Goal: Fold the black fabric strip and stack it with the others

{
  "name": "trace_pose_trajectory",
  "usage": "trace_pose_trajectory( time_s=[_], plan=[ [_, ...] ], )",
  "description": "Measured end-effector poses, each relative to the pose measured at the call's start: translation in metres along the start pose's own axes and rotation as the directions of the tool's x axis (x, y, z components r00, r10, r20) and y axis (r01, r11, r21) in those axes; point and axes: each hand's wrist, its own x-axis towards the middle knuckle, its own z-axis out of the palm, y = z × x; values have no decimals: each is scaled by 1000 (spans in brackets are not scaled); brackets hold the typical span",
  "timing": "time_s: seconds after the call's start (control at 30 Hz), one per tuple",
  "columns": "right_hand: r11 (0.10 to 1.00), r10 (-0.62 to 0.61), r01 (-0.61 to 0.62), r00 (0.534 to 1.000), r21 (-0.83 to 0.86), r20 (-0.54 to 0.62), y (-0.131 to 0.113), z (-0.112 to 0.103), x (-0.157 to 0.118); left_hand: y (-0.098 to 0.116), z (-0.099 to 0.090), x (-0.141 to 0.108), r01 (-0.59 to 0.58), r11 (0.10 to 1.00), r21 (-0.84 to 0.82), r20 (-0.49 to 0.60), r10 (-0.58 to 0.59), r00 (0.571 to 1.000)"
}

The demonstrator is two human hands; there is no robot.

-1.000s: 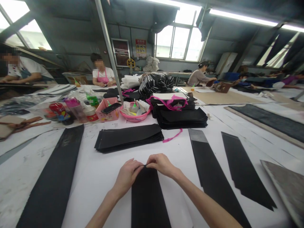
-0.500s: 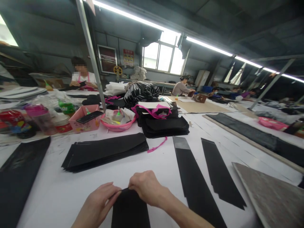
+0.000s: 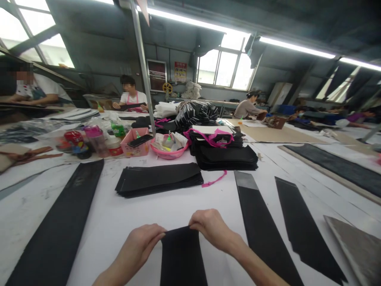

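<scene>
A black strip (image 3: 182, 258) lies at the bottom middle, its far edge pinched between both hands. My left hand (image 3: 142, 243) grips the left corner of that edge, thumb against fingers. At the right corner my right hand (image 3: 212, 228) is closed on the same edge. Beyond them lies a stack of black pieces (image 3: 159, 178). Two more black pieces are on the right, a long one (image 3: 262, 222) with a grey end and a shorter one (image 3: 306, 222). A long black strip (image 3: 62, 222) lies at the left.
A pink basket (image 3: 135, 147), a pink bowl (image 3: 169, 153) and a tied black stack (image 3: 226, 157) stand farther back on the white table (image 3: 107, 226). A grey-brown board (image 3: 357, 246) is at the right edge. Several people sit beyond.
The view has turned left, so the scene sits farther right. My hands have moved slightly apart along the strip's far edge, and more of that edge shows between them.
</scene>
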Motion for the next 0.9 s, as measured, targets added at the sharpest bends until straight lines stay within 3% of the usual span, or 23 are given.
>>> trace_pose_trajectory(
  time_s=[0.3, 0.5, 0.6, 0.67, 0.73, 0.8, 0.9],
  plan=[
    [992, -108, 113, 990, -55, 87, -1, -1, -2, 9, -15, -9, 124, 984, -124, 105, -112, 988],
    [982, -161, 173, 975, -71, 151, -27, -1, 9, 27, -16, 8, 137, 986, 98, 81, -145, 986],
    [983, -171, 166, 984, 79, 56, -33, 2, 14, 33, -10, 16, 150, 980, 127, 67, -160, 985],
    [956, -101, 104, 995, 276, -27, -30, 6, 14, 34, -12, 17, 172, 983, 61, 43, -174, 984],
    [877, 34, -17, 999, 480, -27, -24, 11, 9, 34, -20, 17, 191, 981, -25, 15, -190, 982],
    [766, 140, -154, 988, 624, 71, -16, 21, -1, 31, -35, 15, 211, 973, -97, -22, -214, 977],
    [641, 168, -307, 950, 703, 262, -4, 39, -23, 23, -61, 12, 234, 953, -190, -122, -260, 958]
  ],
)
